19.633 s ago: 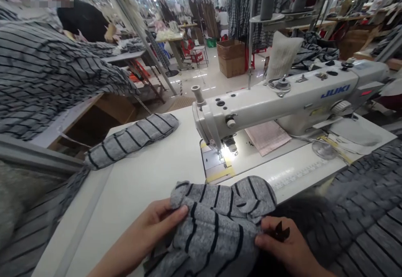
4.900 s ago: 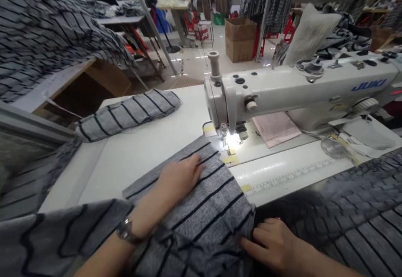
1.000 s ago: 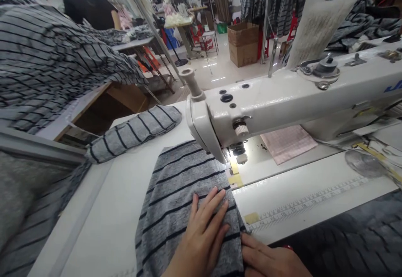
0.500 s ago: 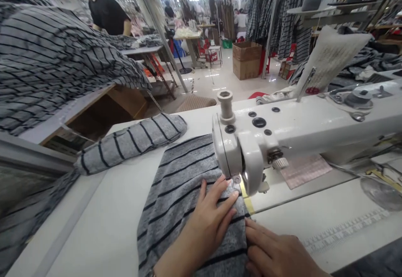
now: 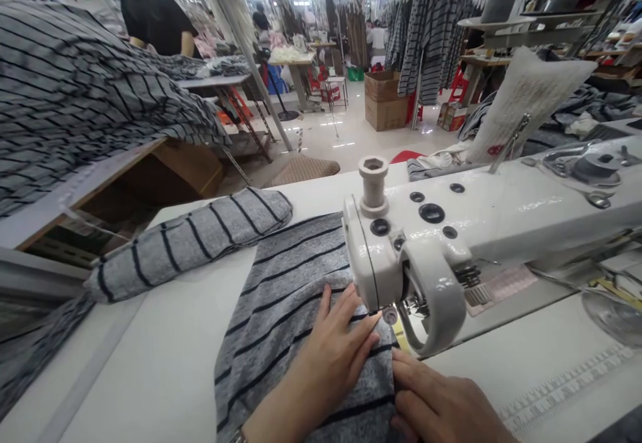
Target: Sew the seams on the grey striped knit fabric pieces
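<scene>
We have the cloth [image 5: 271, 336] on the table [image 5: 165, 363], its right side partly under the head of the sewing machine [image 5: 531, 212]. Left hand [image 5: 334, 346] lies on the cloth; right hand [image 5: 441, 396] at its right edge. We log a bundle [image 5: 195, 242] to the left, a ruler [image 5: 556, 389] right, before the machine, and a box [image 5: 386, 105] on the floor [image 5: 331, 142] behind.

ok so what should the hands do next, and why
Probably ease the striped fabric gently forward under the sewing machine head: the left hand lies spread on it, fingertips close to the head, and the right hand is at its right edge.
</scene>
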Demonstrator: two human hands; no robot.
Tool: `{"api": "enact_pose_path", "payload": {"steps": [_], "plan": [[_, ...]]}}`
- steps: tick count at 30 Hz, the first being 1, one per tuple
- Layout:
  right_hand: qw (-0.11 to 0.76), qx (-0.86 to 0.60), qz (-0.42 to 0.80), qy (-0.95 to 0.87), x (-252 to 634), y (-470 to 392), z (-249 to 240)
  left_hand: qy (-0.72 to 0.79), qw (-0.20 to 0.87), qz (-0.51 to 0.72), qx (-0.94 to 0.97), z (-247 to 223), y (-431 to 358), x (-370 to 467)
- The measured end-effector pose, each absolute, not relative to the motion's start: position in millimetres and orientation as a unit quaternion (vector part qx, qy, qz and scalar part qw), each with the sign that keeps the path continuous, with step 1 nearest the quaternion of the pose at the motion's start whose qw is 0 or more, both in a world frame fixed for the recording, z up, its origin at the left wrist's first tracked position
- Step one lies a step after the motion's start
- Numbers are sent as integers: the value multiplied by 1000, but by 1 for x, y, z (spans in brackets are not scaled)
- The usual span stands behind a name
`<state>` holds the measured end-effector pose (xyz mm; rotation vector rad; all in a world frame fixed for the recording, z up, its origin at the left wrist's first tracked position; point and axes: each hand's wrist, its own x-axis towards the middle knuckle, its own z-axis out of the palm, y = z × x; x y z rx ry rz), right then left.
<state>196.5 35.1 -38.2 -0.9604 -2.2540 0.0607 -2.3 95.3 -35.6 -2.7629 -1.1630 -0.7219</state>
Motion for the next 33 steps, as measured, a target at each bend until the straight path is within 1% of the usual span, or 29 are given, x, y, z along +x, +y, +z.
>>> {"api": "enact_pose_path", "payload": {"steps": [3, 7, 10, 12, 14, 16, 18, 21, 26, 29, 33], "plan": [[347, -370, 20, -862, 193, 34, -44, -364, 31, -230, -902, -34, 101, -6], [341, -339, -2, -876, 196, 34, -46, -325, 50, -215, -920, -19, 102, -4], [280, -300, -29, -912, 210, 42, -37, -316, 44, -188, -929, -9, 83, 3], [216, -260, -28, -941, 224, 54, -27, -326, 41, -177, -928, -9, 65, 5], [164, -191, -28, -967, 236, 69, -18, -320, 63, -196, -925, -12, 52, 4], [142, -118, -41, -982, 245, 84, -13, -309, 78, -232, -919, -14, 46, 3], [156, -72, -59, -983, 249, 95, -12, -320, 55, -265, -908, -10, 47, 4], [192, -57, -56, -978, 249, 100, -17, -350, 13, -288, -891, -2, 50, 13], [234, -58, -31, -970, 252, 100, -23, -328, 21, -270, -905, -5, 48, 24], [241, -88, -30, -966, 254, 101, -24, -311, 28, -241, -919, -12, 47, 20], [224, -148, -18, -963, 251, 100, -26, -307, 9, -231, -923, -12, 52, 14]]}}
